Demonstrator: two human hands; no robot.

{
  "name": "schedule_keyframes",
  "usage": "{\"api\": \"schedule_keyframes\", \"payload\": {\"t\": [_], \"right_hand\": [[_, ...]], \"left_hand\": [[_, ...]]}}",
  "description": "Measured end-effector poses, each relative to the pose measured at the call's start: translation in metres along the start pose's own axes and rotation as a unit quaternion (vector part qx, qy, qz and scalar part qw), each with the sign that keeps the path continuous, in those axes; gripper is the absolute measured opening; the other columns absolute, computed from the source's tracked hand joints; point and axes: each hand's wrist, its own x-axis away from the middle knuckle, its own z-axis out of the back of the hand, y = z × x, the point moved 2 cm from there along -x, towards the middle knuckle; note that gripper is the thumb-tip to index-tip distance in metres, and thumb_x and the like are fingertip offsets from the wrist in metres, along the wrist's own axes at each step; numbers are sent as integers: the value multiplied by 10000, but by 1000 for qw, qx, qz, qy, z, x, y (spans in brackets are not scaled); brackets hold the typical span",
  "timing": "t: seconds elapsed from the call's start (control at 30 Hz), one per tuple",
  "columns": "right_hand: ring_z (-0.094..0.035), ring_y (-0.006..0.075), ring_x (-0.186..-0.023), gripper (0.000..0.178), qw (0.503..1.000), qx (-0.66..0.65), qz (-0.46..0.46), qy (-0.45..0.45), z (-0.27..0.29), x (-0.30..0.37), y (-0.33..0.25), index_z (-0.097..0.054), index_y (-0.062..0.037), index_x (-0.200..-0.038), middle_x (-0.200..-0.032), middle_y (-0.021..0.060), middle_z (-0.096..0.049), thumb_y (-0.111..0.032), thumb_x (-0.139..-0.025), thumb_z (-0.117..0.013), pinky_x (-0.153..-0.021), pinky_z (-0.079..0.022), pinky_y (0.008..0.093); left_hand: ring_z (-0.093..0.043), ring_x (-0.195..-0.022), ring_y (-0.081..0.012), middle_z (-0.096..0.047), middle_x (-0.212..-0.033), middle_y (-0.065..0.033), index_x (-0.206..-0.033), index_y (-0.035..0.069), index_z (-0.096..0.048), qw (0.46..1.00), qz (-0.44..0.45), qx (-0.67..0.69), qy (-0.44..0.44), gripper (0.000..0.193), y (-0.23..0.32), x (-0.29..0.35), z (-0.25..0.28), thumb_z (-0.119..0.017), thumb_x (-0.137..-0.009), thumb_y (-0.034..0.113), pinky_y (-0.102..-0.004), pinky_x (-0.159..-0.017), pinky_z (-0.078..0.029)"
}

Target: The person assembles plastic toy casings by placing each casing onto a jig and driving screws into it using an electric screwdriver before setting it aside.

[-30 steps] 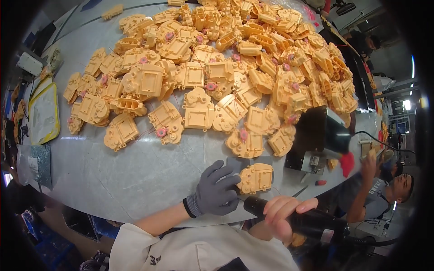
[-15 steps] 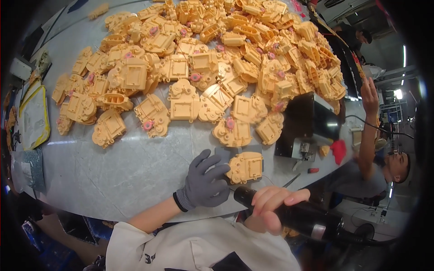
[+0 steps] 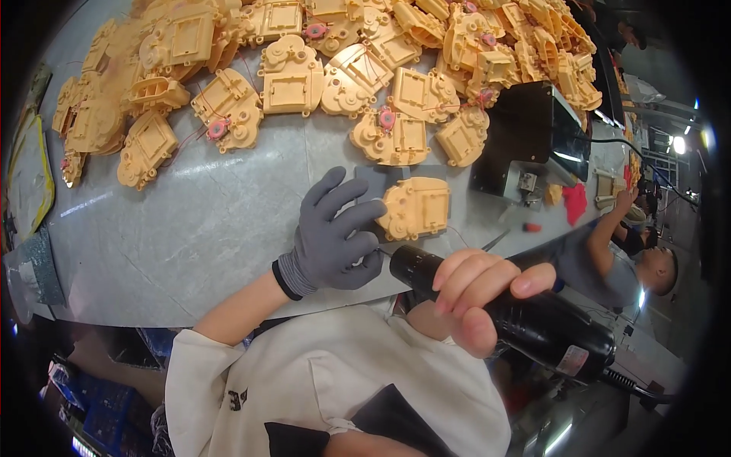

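Note:
An orange-yellow plastic housing (image 3: 415,209) lies on a dark grey block (image 3: 372,181) near the table's front edge. My left hand (image 3: 335,236), in a grey glove, is beside the housing's left edge, fingers apart and slightly bent. One fingertip meets or overlaps that edge. My bare right hand (image 3: 487,293) is wrapped round a black corded electric screwdriver (image 3: 552,327), held tilted with its nose pointing left. The screwdriver's thin tip is close to my left glove, just below the housing. Whether a screw is on the tip is too small to tell.
Many similar housings (image 3: 293,84), some with pink round parts and thin wires, are heaped beyond my hands. A black box-shaped device (image 3: 510,141) stands at right, with a red cloth (image 3: 575,203) past it. Another person (image 3: 617,259) is at the far right.
The view has shifted, so table and housings appear higher. My hands keep nearly the same places about the housing. The other person's raised arm has come down.

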Motion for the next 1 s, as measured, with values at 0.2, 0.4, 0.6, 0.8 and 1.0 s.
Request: {"api": "schedule_keyframes", "payload": {"t": [0.2,0.4,0.6,0.8,1.0], "right_hand": [[-558,207,-561,495,1000,1,-6,13,0,0,-1,-310,-90,-1085,-678,67,-527,63,-717,-605,-562,-462,351],[-562,215,-566,497,999,-3,-18,31,4,4,-4,-308,-99,-1076,-678,67,-527,73,-716,-604,-577,-463,367],[-558,214,-557,498,998,4,-35,44,11,10,-9,-303,-97,-1079,-668,64,-521,78,-719,-599,-589,-461,378],[-545,207,-536,440,995,-20,-15,99,18,19,-15,-312,-83,-1073,-661,68,-519,46,-746,-577,-583,-449,368],[-530,211,-540,433,983,-16,49,177,26,23,-28,-331,-69,-1087,-654,74,-504,11,-739,-577,-577,-437,353]], "left_hand": [[-526,-1022,-317,-564,-992,-56,-602,125,-460,1000,0,-1,-2,194,1,1,-1,-642,-540,154,-530,-947,-367],[-499,-1063,-336,-586,-1053,-60,-741,156,-467,1000,-16,19,-10,268,2,5,-4,-638,-536,130,-550,-981,-316],[-508,-1050,-325,-588,-1050,-58,-730,151,-483,999,-26,23,-24,237,6,6,-8,-638,-551,128,-534,-983,-322],[-501,-1056,-307,-589,-1054,-53,-776,162,-549,998,-29,34,-34,252,11,8,-13,-692,-569,164,-519,-976,-332],[-494,-1063,-321,-577,-1067,-76,-809,162,-588,997,-2,50,-54,277,9,9,-13,-740,-585,222,-512,-970,-344]]}}
